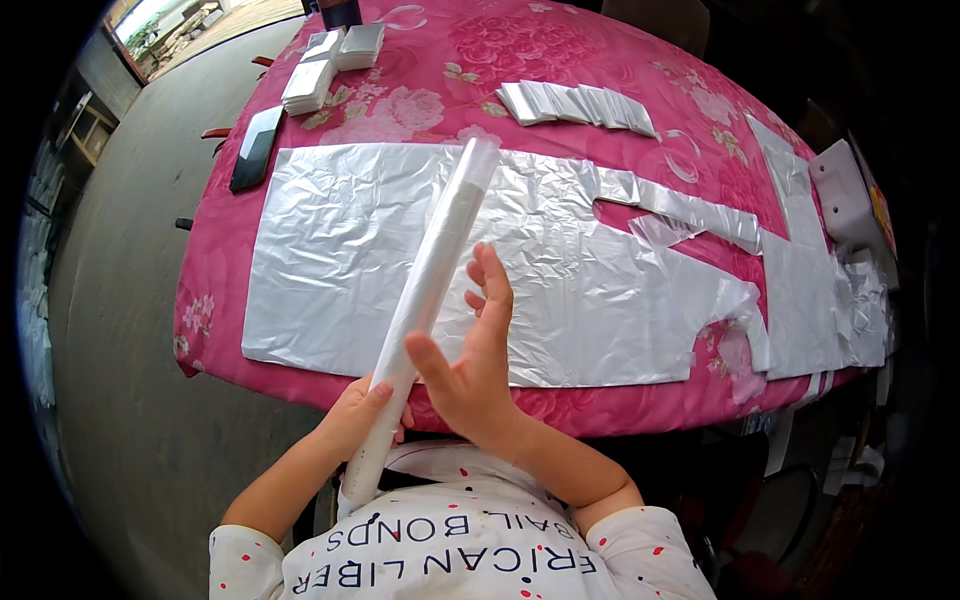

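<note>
Head cam: L hand, lower ctr-left of frame, is wrapped round the lower part of 1 long whitish roll in clear film, thumb over its front. Roll runs on a slant up thru the ctr, top end leaning R, btm end close to the wearer's shirt; loose clear film sticks out at the top end. R hand, just R of the roll, is open, fingers up & thumb spread wide, w/ nothing in its grasp; thumb tip overlaps the roll's edge in view, can't tell if it's touching.

Beyond the hands, 1 big silvery plastic bag lies flat & wrinkled across mid-frame, w/ cut-out handle strips at its R end. 2nd silvery bag is at far R, nr a white box. Both bags lie on a pink floral tablecloth.

Upper left: 3 small stacks of white pkts, w/ a dark phone below them nr the cloth's edge. Upper ctr-right: fanned row of similar flat pkts. Dark cup at top edge, partly cut off. Grey floor down left side.
</note>
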`<state>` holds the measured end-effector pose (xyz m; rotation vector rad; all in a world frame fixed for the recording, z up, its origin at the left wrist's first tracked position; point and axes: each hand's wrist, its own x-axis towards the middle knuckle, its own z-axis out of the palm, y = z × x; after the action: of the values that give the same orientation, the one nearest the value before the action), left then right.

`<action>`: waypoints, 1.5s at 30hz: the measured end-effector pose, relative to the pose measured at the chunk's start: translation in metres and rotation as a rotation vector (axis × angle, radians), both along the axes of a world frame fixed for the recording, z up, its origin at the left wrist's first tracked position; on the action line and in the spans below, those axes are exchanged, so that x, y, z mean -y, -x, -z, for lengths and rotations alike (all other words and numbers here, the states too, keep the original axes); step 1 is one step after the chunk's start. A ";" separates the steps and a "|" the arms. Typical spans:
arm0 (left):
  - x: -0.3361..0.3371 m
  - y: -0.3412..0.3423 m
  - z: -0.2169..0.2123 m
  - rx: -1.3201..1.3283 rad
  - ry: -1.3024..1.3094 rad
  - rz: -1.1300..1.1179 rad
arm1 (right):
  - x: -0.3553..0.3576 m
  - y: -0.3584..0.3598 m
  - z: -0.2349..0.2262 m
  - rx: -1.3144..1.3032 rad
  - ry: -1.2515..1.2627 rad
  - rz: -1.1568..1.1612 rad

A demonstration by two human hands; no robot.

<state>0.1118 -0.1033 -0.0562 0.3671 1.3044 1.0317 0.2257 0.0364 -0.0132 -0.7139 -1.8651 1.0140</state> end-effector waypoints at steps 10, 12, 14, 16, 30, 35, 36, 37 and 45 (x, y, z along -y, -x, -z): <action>0.023 0.004 -0.003 0.021 0.011 0.112 | 0.093 -0.038 -0.106 -0.686 0.812 -2.042; 0.027 0.005 -0.002 0.085 0.016 0.110 | 0.096 -0.037 -0.106 -0.736 0.745 -1.993; 0.030 0.005 -0.001 0.121 0.043 0.103 | 0.099 -0.036 -0.103 -0.755 0.713 -1.977; 0.033 0.006 0.005 0.136 0.040 0.103 | 0.099 -0.035 -0.102 -0.744 0.691 -1.980; 0.041 0.004 0.005 0.201 0.052 0.143 | 0.103 -0.035 -0.095 -0.817 0.542 -1.926; 0.045 0.005 0.006 0.236 0.084 0.116 | 0.033 -0.031 -0.072 -0.341 0.278 -1.530; 0.045 0.005 0.006 0.216 0.095 0.127 | 0.012 -0.029 -0.065 -0.242 0.224 -1.367; 0.045 0.005 0.007 0.197 0.111 0.142 | -0.012 -0.023 -0.057 -0.124 0.217 -1.034; 0.049 0.005 0.004 0.217 0.039 0.185 | -0.173 -0.010 0.037 0.275 0.644 -0.293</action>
<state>0.1063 -0.1526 -0.0602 0.3294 1.0730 0.8637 0.2361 0.2095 -0.0505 -1.0046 -1.9118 1.8264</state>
